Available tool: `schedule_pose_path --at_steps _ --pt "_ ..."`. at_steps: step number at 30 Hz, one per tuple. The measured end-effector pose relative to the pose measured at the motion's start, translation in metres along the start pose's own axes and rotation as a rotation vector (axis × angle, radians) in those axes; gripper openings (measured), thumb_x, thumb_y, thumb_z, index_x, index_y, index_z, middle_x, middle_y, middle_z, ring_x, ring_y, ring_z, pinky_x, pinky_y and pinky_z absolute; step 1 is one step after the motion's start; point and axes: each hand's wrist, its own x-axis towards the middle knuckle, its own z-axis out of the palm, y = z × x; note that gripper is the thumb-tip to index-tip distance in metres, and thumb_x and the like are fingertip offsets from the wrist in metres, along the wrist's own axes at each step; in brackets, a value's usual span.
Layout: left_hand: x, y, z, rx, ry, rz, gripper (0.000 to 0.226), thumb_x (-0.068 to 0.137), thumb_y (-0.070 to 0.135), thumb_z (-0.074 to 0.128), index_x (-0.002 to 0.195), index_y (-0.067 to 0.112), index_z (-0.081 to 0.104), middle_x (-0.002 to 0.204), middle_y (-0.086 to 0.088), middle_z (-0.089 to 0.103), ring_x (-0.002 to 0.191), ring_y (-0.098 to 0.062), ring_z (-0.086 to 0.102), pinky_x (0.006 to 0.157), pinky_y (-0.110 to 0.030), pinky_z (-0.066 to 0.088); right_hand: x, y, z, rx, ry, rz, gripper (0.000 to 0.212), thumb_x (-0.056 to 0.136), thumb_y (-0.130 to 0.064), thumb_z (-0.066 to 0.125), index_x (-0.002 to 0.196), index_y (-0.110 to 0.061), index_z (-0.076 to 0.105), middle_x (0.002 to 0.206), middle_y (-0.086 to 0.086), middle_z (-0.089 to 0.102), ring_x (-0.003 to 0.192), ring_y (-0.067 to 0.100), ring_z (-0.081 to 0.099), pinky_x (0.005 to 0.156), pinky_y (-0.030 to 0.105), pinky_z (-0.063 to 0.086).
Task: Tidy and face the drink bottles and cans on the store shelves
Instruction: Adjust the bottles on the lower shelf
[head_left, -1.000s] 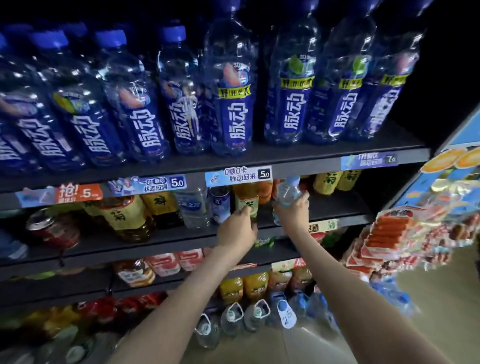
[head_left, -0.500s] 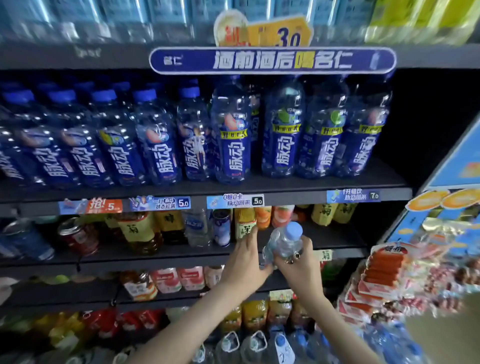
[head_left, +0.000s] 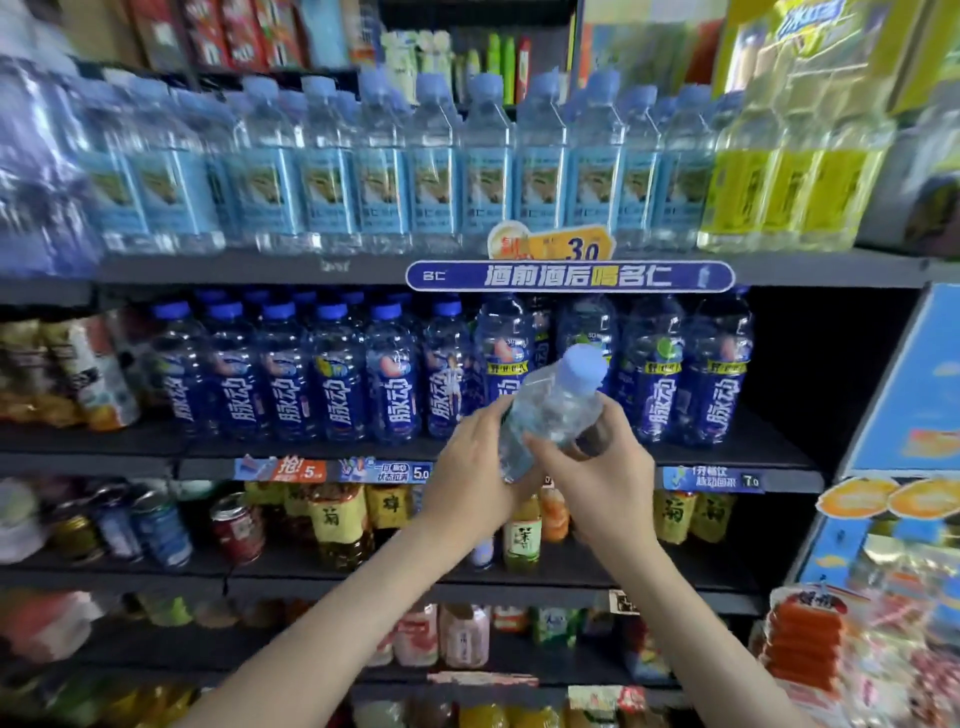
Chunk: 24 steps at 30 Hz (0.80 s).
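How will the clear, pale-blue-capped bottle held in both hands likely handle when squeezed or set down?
The clear bottle looks thin-walled, so it probably dents if the left hand and right hand squeeze. Tall and narrow, it may tip when stood and nudged.

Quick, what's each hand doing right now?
Left hand: holding the clear water bottle low on its body.
Right hand: gripping the same bottle, nearer the cap.

Retail shop, drinks aisle. Dark tiered shelves (head_left: 208, 271) carry faced rows of identical water bottles (head_left: 431, 171), blue-labelled bottles (head_left: 337, 384) and cans (head_left: 156, 525); price tags (head_left: 384, 470) and a promotional banner (head_left: 570, 276) line the shelf edges.
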Motion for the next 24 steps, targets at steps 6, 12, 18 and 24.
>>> schedule_pose_path --at_steps 6,12,18,24 --pt "0.044 0.000 -0.046 0.018 0.165 0.197 0.059 0.089 0.035 0.063 0.140 0.014 0.042 0.131 0.007 0.049 0.122 -0.002 0.041 0.100 -0.003 0.025 0.050 -0.046 0.000 0.039 0.099 -0.136 0.042 0.077 -0.022 0.079 0.114 -0.021 0.061 0.101 -0.012 0.070 0.091 0.001 0.066 0.078 0.021 0.055" --pt "0.119 -0.018 -0.074 0.316 0.299 0.383 0.043 0.089 0.009 0.063 0.131 0.013 0.056 0.133 -0.015 0.052 0.121 -0.033 0.051 0.100 -0.044 0.043 0.117 -0.084 -0.023 -0.075 0.323 -0.259 0.039 0.078 -0.035 0.076 0.111 -0.021 0.061 0.093 -0.015 0.067 0.075 -0.007 0.060 0.063 0.007 0.044" --pt "0.182 -0.018 -0.082 0.420 0.330 0.529 0.041 0.084 0.005 0.069 0.125 0.010 0.062 0.138 -0.021 0.050 0.125 -0.038 0.049 0.107 -0.049 0.033 0.180 -0.095 -0.045 -0.192 0.558 -0.279 0.045 0.077 -0.042 0.075 0.108 -0.014 0.060 0.096 -0.001 0.069 0.083 0.015 0.066 0.072 0.033 0.054" --pt "0.221 -0.023 -0.075 0.516 0.226 0.595 0.040 0.093 0.021 0.052 0.131 0.014 0.057 0.143 -0.022 0.043 0.132 -0.039 0.042 0.111 -0.053 0.019 0.229 -0.090 -0.040 -0.358 0.585 -0.205 0.047 0.077 -0.047 0.074 0.105 -0.012 0.061 0.091 0.007 0.068 0.074 0.020 0.059 0.062 0.032 0.044"
